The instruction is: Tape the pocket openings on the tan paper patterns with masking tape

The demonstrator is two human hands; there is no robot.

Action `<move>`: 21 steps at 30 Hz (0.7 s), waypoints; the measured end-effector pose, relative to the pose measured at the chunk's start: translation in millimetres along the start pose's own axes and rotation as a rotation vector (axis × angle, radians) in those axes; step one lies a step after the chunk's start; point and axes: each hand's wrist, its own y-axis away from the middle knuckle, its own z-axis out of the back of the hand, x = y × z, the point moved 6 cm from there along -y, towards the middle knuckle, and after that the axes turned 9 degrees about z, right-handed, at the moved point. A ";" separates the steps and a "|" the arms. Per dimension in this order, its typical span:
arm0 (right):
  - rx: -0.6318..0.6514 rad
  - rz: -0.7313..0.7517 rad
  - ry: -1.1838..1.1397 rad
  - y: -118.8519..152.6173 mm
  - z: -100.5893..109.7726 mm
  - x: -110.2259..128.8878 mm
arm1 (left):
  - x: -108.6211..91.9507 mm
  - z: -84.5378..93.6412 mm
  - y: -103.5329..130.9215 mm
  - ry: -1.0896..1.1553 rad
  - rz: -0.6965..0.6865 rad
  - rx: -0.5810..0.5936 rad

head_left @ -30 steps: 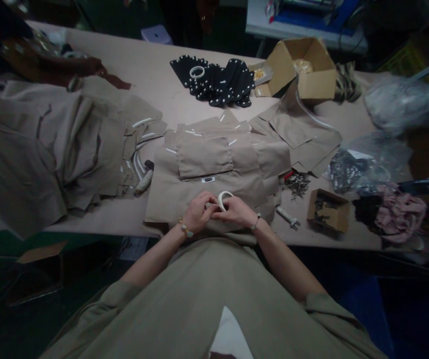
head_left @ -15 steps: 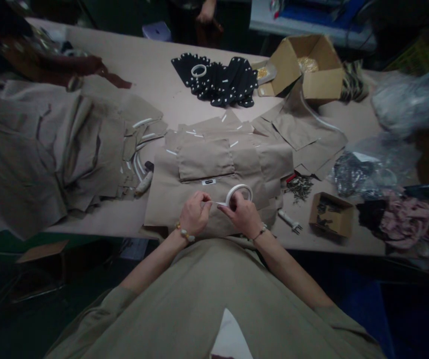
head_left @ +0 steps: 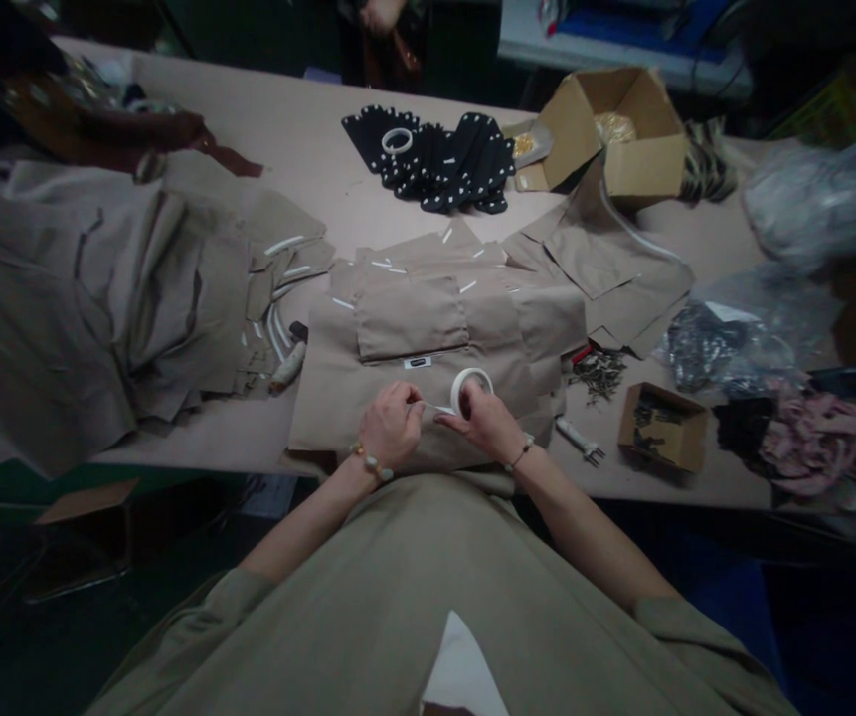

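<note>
Head view: pinching a thin strip [head_left: 438, 408] in the left hand's [head_left: 392, 426] fingertips, clamping a smooth, round tape roll [head_left: 457, 392] with the right hand's [head_left: 488, 423] fingers, above creased tan cloth [head_left: 334, 398], near a cardboard box [head_left: 687, 445] of dark pieces [head_left: 651, 411].

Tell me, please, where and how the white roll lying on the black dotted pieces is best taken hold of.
Probably by the near rim, from above: the white roll lies flat on the black dotted pieces, and its open centre should admit a fingertip, with the thumb outside.
</note>
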 end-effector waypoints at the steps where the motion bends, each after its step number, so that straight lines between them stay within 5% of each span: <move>1: 0.025 0.009 0.007 -1.1 -0.8 0.4 | -0.7 0.4 0.5 -0.015 -0.003 -0.001; 6: 0.162 0.143 0.019 -3.7 -4.2 6.9 | -2.9 1.9 3.6 -0.100 -0.026 0.003; 12: -0.015 0.043 -0.217 -2.6 4.5 -3.6 | 3.4 7.2 0.5 -0.050 -0.012 -0.002; 21: 0.191 0.112 -0.693 -3.9 -8.6 11.8 | 7.9 13.0 -5.6 -0.015 0.004 -0.052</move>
